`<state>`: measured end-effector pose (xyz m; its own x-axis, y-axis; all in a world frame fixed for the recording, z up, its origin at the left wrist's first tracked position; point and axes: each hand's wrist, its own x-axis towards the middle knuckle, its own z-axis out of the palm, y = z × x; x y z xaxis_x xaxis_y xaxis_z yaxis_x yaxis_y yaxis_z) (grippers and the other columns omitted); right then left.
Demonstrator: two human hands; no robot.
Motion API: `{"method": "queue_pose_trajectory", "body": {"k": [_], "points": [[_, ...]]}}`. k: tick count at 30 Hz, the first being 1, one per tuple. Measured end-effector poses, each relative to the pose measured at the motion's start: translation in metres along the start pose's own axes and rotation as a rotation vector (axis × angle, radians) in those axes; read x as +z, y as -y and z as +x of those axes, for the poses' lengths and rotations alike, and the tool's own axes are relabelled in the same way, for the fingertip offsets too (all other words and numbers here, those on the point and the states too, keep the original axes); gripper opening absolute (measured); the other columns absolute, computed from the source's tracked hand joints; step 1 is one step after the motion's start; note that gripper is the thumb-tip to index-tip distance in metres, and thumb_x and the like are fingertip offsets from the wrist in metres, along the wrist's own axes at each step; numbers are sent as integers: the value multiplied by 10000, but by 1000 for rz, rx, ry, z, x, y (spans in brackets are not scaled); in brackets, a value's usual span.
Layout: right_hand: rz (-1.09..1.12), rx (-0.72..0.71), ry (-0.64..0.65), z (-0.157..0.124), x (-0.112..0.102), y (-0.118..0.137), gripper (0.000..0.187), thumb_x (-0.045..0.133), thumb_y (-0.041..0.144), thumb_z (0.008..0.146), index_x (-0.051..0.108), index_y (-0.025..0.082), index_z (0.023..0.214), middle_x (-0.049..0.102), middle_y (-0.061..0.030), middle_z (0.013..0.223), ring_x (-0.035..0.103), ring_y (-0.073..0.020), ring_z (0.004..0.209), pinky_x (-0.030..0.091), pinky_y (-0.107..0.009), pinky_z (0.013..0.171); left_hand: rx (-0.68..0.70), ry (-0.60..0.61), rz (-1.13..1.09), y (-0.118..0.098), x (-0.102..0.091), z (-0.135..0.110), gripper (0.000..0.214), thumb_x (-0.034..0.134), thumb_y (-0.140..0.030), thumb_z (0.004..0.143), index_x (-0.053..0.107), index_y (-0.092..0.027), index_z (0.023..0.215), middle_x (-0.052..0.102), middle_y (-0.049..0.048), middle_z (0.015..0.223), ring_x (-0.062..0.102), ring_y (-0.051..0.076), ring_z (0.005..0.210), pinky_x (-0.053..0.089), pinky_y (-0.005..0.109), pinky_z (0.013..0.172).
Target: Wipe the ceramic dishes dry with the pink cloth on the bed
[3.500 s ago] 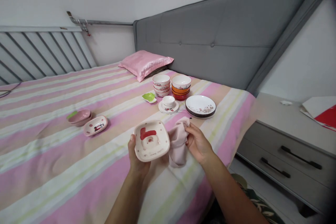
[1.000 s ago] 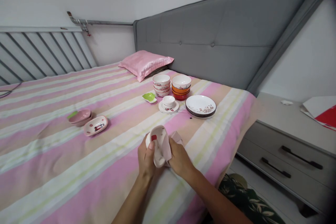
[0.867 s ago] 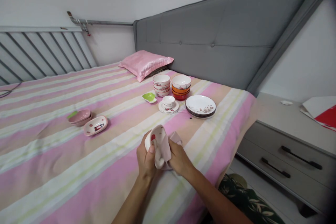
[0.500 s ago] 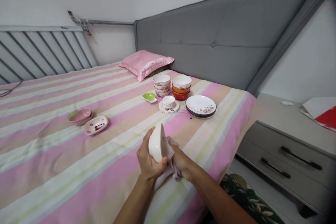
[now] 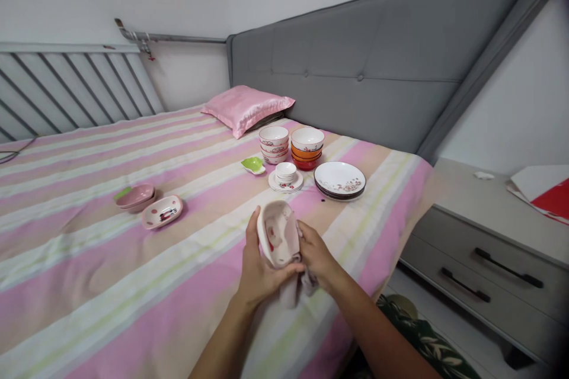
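A white bowl (image 5: 272,233) with a red and pink pattern inside is tilted on its side above the bed, its hollow facing right. My left hand (image 5: 258,269) is closed around its left side and lower rim, thumb along the bottom edge. In my right hand (image 5: 319,257) is a pale pinkish cloth (image 5: 291,290), pressed against the bowl's right rim and inside. The cloth's loose end hangs below both hands. Part of the bowl's inside is hidden by the cloth.
Beyond my hands stand stacked white bowls (image 5: 274,135), mixed-colour bowls (image 5: 307,137), small dishes on saucers (image 5: 285,169) and dark-rimmed plates (image 5: 340,176). A green leaf dish (image 5: 253,164) lies beside them. Pink dishes (image 5: 137,195) and a dotted dish (image 5: 162,212) sit left. A nightstand (image 5: 489,249) stands right.
The bowl has turned so its patterned inside now faces me more. My right hand and the cloth have shifted up to the bowl's right rim.
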<state>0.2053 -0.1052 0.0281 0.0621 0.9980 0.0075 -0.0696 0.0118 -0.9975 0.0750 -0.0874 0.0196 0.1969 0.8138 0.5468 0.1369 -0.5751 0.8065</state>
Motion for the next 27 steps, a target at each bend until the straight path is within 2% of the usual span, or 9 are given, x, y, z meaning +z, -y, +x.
{"method": "queue_pose_trajectory", "body": {"k": [3, 6, 9, 11, 13, 15, 18, 27], "points": [[-509, -165, -213, 4, -14, 1, 179, 363, 305, 853, 493, 193, 802, 542, 5, 661, 512, -152, 622, 366, -243, 578, -177, 101, -241, -8, -4, 6, 861, 672, -515, 651, 308, -209, 1369, 402, 139, 1377, 413, 302, 1235, 381, 386, 975], [-846, -260, -284, 3, -24, 6, 176, 321, 249, 873, 484, 195, 836, 551, -11, 693, 513, -170, 640, 318, -250, 564, -360, 159, -313, -15, -10, 12, 521, 534, -454, 799, 493, -184, 1243, 560, 109, 1225, 519, 256, 1108, 408, 331, 906], [-957, -332, -223, 0, -27, 11, 179, 341, 213, 883, 513, 208, 932, 601, -26, 825, 549, -165, 731, 328, -239, 599, -508, 212, -253, -19, -19, 17, 400, 436, -446, 855, 618, -154, 1059, 668, 78, 950, 590, 216, 889, 436, 284, 752], [-968, -372, -123, -2, -26, 13, 198, 356, 199, 893, 523, 234, 992, 615, -15, 893, 565, -146, 770, 339, -224, 625, -556, 286, -199, -20, -25, 19, 386, 457, -458, 838, 652, -137, 925, 665, 55, 789, 583, 191, 743, 423, 262, 657], [-976, -407, -27, -4, -23, 14, 199, 369, 205, 903, 528, 250, 1013, 620, -6, 923, 574, -135, 800, 343, -213, 637, -569, 372, -146, -22, -28, 20, 359, 508, -453, 807, 657, -127, 831, 648, 44, 722, 560, 175, 671, 406, 256, 622], [-991, -426, 32, -4, -20, 14, 182, 379, 215, 908, 527, 246, 1008, 623, -5, 924, 578, -134, 821, 341, -209, 636, -567, 409, -96, -23, -29, 20, 361, 508, -453, 803, 655, -124, 786, 636, 43, 706, 547, 172, 658, 398, 258, 618], [-1025, -410, 27, -4, -20, 12, 153, 368, 223, 913, 511, 223, 969, 622, -9, 900, 579, -137, 793, 326, -213, 618, -554, 363, -48, -22, -27, 18, 397, 458, -466, 826, 648, -122, 775, 618, 39, 685, 538, 172, 657, 392, 260, 612], [-1074, -230, -140, -1, -13, 7, 144, 311, 219, 901, 452, 192, 910, 626, -16, 688, 554, -164, 588, 217, -244, 521, -534, 116, -33, -18, -16, 11, 405, 468, -492, 808, 652, -133, 774, 614, 24, 639, 528, 158, 592, 389, 240, 557]]}}
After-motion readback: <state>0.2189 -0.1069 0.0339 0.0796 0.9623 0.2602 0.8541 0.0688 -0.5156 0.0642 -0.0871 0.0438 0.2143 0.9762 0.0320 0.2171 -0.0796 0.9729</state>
